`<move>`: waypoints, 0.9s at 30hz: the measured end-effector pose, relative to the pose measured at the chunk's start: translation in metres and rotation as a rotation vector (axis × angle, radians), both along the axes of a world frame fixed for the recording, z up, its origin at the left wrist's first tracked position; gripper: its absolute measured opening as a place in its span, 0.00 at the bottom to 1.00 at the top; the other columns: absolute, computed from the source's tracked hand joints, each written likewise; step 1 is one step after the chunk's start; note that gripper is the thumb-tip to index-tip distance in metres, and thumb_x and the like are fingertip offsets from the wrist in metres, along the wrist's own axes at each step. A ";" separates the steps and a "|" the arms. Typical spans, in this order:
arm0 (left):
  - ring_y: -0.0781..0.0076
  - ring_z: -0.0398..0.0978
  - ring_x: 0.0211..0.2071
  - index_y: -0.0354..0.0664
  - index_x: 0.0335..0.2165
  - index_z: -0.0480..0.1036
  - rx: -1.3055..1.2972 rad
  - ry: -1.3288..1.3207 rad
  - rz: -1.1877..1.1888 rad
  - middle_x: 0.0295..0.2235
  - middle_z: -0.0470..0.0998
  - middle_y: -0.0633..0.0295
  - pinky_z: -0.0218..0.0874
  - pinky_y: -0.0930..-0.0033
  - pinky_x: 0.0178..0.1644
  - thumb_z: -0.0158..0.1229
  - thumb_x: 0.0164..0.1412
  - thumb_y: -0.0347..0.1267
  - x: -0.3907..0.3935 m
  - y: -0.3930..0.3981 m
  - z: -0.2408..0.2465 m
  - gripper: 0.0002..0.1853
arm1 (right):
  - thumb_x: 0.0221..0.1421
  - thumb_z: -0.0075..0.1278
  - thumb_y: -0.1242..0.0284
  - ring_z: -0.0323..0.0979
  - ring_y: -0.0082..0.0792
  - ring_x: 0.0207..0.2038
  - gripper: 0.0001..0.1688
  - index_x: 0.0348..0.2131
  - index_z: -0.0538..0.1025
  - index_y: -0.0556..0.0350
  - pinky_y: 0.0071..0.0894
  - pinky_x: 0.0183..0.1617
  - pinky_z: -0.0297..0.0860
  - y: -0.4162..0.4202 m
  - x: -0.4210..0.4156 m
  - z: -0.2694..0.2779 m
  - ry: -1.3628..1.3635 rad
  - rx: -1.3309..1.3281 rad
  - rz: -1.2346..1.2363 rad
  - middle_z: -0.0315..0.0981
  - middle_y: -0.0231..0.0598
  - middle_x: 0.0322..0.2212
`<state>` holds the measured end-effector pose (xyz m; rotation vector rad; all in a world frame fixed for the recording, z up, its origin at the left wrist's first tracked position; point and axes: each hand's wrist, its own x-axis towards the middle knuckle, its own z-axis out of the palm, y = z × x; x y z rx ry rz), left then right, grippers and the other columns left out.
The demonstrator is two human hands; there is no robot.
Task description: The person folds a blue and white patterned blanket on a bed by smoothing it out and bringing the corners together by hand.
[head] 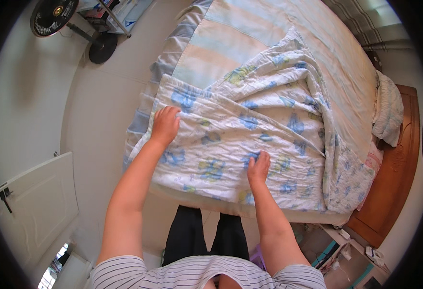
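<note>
Across the near half of the bed lies a white quilt printed with blue and yellow-green flowers. Its far part is folded over itself, with a pointed corner reaching toward the far side. My left hand is on the quilt near its left edge, fingers slightly curled. Further right and nearer to me, my right hand rests on the quilt's middle with its fingers bent. Whether either hand pinches the cloth cannot be made out. Beneath the quilt is a striped, pale peach and light blue bed sheet.
A carved wooden headboard stands at the right, with a folded quilt or pillow against it. A bedside shelf holds cables and small items. At left are a white door and a stand with a round black disc.
</note>
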<state>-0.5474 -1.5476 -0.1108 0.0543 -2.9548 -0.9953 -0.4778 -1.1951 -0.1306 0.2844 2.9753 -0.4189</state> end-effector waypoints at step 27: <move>0.77 0.69 0.28 0.41 0.32 0.71 0.671 -0.425 0.250 0.29 0.73 0.66 0.62 0.73 0.32 0.57 0.50 0.39 -0.240 -0.031 -0.042 0.14 | 0.49 0.40 0.69 0.46 0.47 0.57 0.33 0.54 0.53 0.59 0.43 0.58 0.43 0.001 -0.083 -0.067 0.307 0.222 -0.426 0.47 0.49 0.55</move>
